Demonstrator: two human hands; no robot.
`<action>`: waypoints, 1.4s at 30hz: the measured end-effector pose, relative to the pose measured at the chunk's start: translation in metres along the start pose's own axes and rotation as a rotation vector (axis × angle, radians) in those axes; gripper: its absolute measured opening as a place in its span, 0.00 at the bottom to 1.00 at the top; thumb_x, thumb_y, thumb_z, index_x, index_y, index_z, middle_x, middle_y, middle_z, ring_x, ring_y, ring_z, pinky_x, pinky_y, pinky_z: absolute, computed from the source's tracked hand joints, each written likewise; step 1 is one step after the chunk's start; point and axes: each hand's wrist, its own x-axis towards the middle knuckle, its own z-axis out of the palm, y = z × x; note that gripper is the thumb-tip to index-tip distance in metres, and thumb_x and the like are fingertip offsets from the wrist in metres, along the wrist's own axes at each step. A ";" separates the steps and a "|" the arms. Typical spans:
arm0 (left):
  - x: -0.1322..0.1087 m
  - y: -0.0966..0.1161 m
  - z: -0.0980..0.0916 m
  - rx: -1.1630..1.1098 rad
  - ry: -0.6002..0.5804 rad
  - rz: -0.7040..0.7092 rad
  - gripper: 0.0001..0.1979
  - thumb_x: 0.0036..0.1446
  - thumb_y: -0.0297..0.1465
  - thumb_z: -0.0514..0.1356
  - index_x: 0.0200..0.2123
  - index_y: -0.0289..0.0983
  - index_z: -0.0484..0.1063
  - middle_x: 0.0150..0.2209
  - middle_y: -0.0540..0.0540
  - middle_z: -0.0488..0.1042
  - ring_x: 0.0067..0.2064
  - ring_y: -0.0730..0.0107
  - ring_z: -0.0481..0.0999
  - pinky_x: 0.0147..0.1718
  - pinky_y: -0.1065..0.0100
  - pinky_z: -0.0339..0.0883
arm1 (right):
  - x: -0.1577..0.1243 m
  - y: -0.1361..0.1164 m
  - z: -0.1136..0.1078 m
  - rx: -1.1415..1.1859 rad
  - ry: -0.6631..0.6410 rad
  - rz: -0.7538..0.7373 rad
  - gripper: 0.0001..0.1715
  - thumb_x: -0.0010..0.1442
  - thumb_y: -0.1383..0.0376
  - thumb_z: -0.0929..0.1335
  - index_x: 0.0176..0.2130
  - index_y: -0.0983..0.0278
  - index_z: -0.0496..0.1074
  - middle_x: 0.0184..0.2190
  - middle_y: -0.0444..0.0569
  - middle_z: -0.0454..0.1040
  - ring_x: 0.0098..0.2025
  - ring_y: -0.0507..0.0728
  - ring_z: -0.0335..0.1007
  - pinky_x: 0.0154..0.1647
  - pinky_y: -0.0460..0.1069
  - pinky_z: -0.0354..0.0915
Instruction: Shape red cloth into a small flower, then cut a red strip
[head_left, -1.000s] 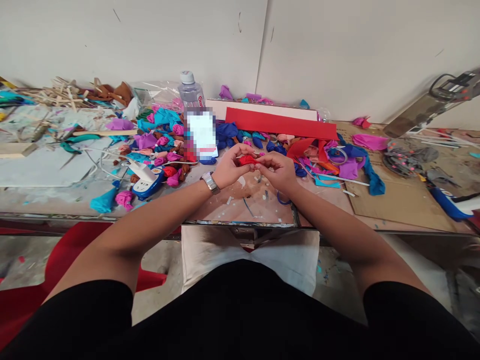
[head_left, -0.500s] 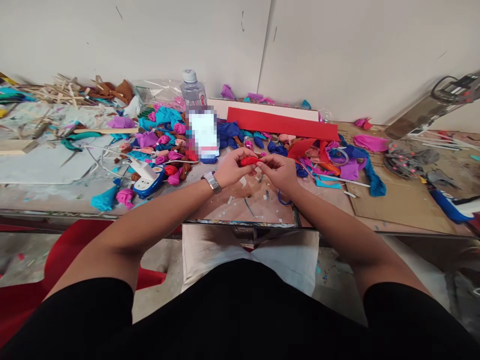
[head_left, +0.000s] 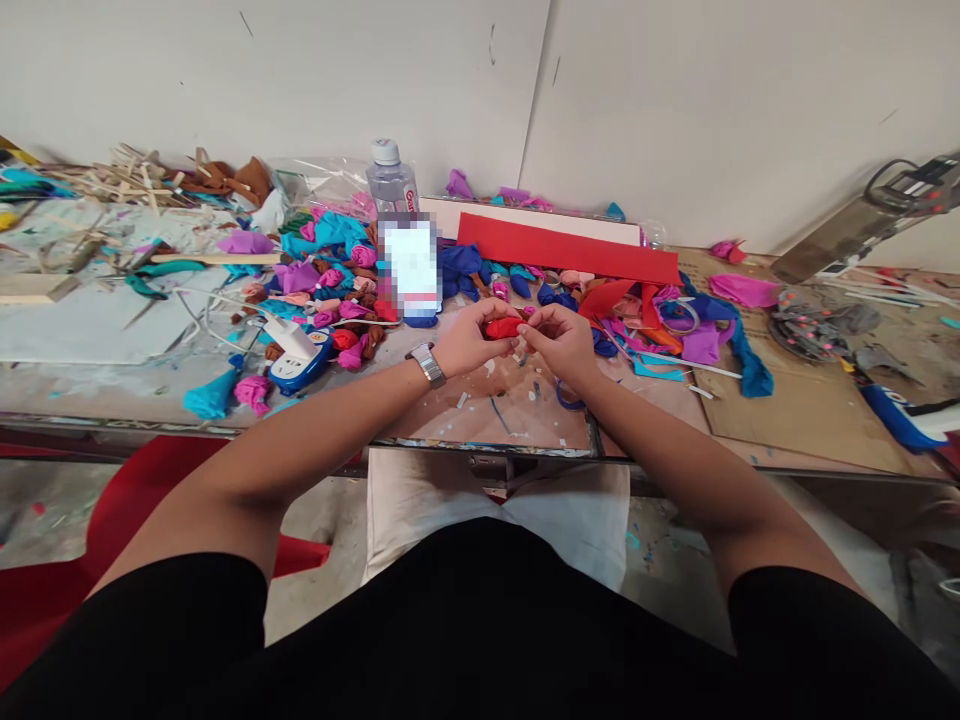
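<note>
Left hand (head_left: 471,338), right hand (head_left: 562,345): fingers pinched on red bundle (head_left: 502,328), contact partly hidden. Likely light, soft; hold ends.

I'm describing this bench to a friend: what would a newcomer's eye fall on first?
Probably the bright, pixelated screen in front of the clear bottle, left of centre. Next, the red bundle held between the left hand and right hand mid-view, then the long red strip lying beyond them.

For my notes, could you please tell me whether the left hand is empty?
No, the left hand holds a small crumpled red fabric-like bundle.
</note>
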 end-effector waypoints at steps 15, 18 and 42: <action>0.000 0.000 -0.001 -0.142 -0.029 -0.065 0.20 0.52 0.33 0.75 0.44 0.34 0.73 0.33 0.48 0.80 0.30 0.69 0.82 0.30 0.68 0.78 | 0.000 0.007 -0.004 -0.089 -0.061 -0.175 0.24 0.62 0.45 0.76 0.43 0.61 0.78 0.38 0.47 0.80 0.29 0.52 0.74 0.31 0.49 0.72; -0.001 0.002 -0.001 -0.109 -0.050 -0.066 0.18 0.53 0.35 0.76 0.38 0.35 0.72 0.30 0.48 0.79 0.28 0.70 0.81 0.29 0.70 0.76 | 0.000 0.006 -0.004 -0.091 -0.095 -0.171 0.27 0.62 0.43 0.76 0.46 0.61 0.80 0.42 0.50 0.81 0.28 0.51 0.74 0.30 0.49 0.72; 0.001 0.014 0.000 -0.456 -0.064 -0.406 0.11 0.50 0.32 0.71 0.34 0.34 0.74 0.28 0.46 0.79 0.25 0.72 0.78 0.24 0.71 0.69 | -0.001 -0.005 -0.009 -0.319 -0.077 -0.377 0.19 0.68 0.47 0.72 0.45 0.55 0.87 0.43 0.53 0.85 0.38 0.59 0.79 0.38 0.54 0.78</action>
